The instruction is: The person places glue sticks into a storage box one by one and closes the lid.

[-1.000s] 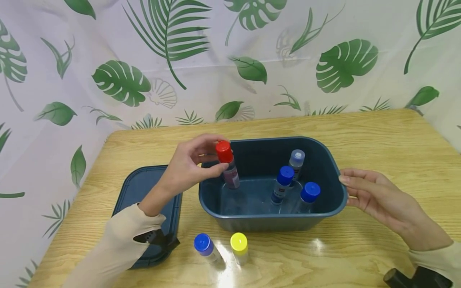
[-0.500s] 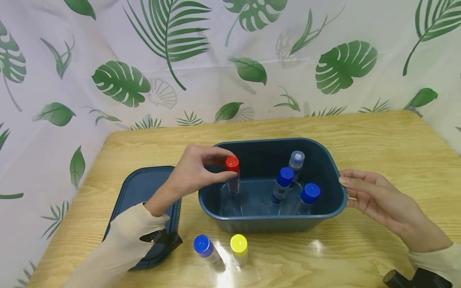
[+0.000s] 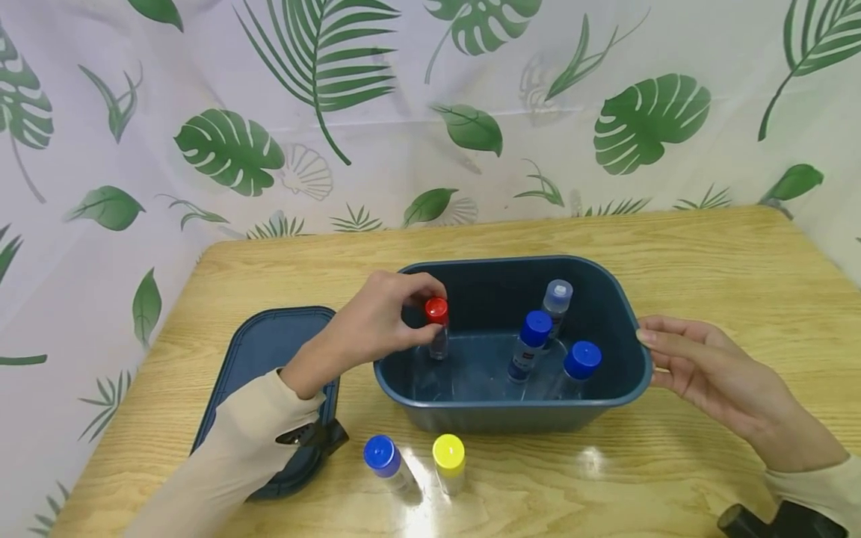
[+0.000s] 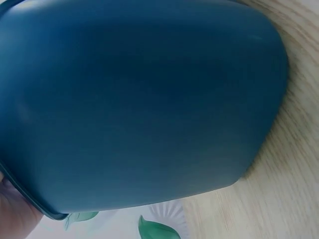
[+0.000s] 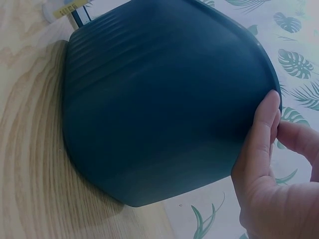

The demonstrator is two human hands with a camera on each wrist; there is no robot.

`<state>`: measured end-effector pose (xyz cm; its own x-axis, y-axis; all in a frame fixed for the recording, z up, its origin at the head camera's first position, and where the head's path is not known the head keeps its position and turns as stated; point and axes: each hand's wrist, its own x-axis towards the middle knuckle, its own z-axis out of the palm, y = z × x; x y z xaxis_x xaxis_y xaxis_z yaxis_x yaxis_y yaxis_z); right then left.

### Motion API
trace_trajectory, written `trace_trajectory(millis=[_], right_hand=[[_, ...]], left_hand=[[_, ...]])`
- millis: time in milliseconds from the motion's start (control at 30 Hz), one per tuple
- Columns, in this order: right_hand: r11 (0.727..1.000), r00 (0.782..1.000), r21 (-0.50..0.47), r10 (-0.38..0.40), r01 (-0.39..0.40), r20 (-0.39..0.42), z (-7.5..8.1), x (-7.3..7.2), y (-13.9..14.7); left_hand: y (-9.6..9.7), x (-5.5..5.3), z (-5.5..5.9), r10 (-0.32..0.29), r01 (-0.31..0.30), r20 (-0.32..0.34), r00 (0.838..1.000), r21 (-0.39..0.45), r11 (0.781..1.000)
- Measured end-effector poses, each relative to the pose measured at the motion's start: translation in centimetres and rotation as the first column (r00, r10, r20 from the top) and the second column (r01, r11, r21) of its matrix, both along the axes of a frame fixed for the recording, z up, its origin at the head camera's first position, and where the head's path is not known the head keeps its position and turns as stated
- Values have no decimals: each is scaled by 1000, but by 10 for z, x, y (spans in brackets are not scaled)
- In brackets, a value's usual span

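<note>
Pinches the red-capped bottle (image 3: 437, 311) by its cap between the thumb and fingers of the left hand (image 3: 380, 317). Holds it roughly upright inside the dark blue plastic tub (image 3: 498, 418), near the left end. Cannot tell about contact between its base and the tub floor. At the opposite end, grips the rim with the right hand (image 3: 706, 373), thumb on the edge and fingers against the outer wall.

Toward the right inside the tub, three more: the middle blue-capped bottle (image 3: 530, 346), the clear-capped bottle (image 3: 557, 299) just behind it, and the corner blue-capped bottle (image 3: 581, 363) near the front right. In front of the tub, on the wood-grain table (image 3: 673, 463), the outer blue-capped bottle (image 3: 386, 462) with the yellow-capped bottle (image 3: 449, 459) to its right, near but apart. Left of the tub, flat on the table, a dark blue lid (image 3: 269, 351), partly covered from sight by the beige left sleeve (image 3: 255, 426). Behind everything, a white leaf-print cloth (image 3: 403, 45).
</note>
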<state>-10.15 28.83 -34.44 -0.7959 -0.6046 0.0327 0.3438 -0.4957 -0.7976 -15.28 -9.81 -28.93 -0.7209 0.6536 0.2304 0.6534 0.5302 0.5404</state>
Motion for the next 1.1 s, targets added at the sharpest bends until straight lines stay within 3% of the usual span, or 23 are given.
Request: trace_trajectory(millis=[333, 700, 1100], right_hand=[[1000, 1000, 9, -8, 8, -6, -1, 0, 0], [999, 1000, -30, 24, -24, 10, -4, 0, 1], [999, 1000, -29, 22, -23, -14, -4, 0, 2]], left_hand=[[3, 0, 1, 20, -19, 16, 1000, -91, 996], [2, 0, -2, 28, -26, 22, 999, -77, 997], [5, 3, 0, 41, -43, -26, 999, -87, 995]])
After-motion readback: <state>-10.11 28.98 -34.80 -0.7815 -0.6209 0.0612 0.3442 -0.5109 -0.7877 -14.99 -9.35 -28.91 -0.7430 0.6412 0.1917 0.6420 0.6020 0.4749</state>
